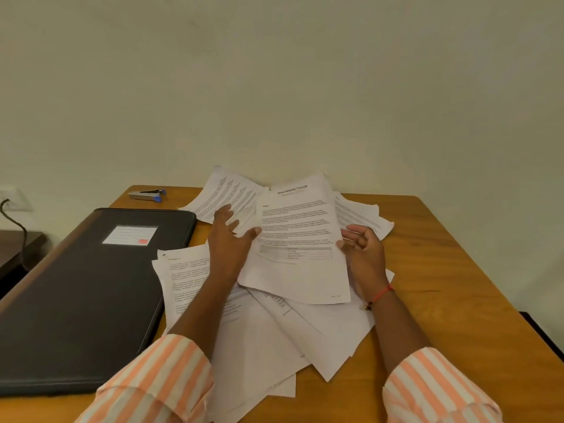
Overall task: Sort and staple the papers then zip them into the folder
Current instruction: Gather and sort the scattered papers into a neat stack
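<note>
My left hand (229,239), fingers spread, lies on the papers (274,325) mid-desk (442,270); my right hand (361,250) pinches the top sheet (300,236); folder (85,297) and stapler (148,194) lie left.

Head view, downward over near desk (442,270)

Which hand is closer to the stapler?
The left hand. It is over the papers, just right of and nearer than the stapler at the table's far left corner. The right hand is much farther right.
</note>
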